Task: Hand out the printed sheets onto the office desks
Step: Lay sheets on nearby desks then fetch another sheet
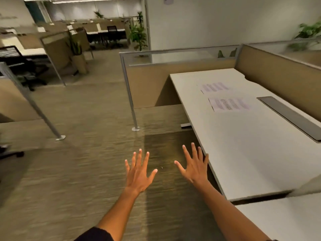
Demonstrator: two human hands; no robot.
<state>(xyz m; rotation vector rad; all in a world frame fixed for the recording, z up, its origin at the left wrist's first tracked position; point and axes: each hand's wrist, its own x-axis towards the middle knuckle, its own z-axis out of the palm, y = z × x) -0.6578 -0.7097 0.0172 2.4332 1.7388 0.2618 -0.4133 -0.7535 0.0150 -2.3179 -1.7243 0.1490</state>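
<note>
Both my hands are stretched out ahead of me over the carpet, palms down, and neither grip has hold of anything. My left hand (139, 173) has all its fingers straight and fanned apart, hanging above the floor near the middle of the view. My right hand (194, 166) is spread the same way, its outer fingers just beside the near left edge of the white worktop (251, 153); I cannot tell whether they touch that edge.

The 2 printed sheets (229, 104) lie flat on the far half of that worktop, one behind the other and close together, the farther sheet (214, 87) a little to the left of the nearer one. Both are well apart from my hands. Their text shows only as blurred dark lines, too smeared to read. To the right of the sheets, a long dark grey strip (291, 117) runs along the worktop surface toward the near right.

Tan partition panels (278, 73) with metal frames close off the worktop on its far and right sides. A metal post (129, 94) of the partition stands on the carpet at the worktop's far left corner. A 2nd white surface (281, 218) begins at the near right, split from the 1st by a dark gap. Farther left across the carpet (69, 171) are more cubicles, a black office chair (15, 61), and potted plants (139, 35) by the white wall.
</note>
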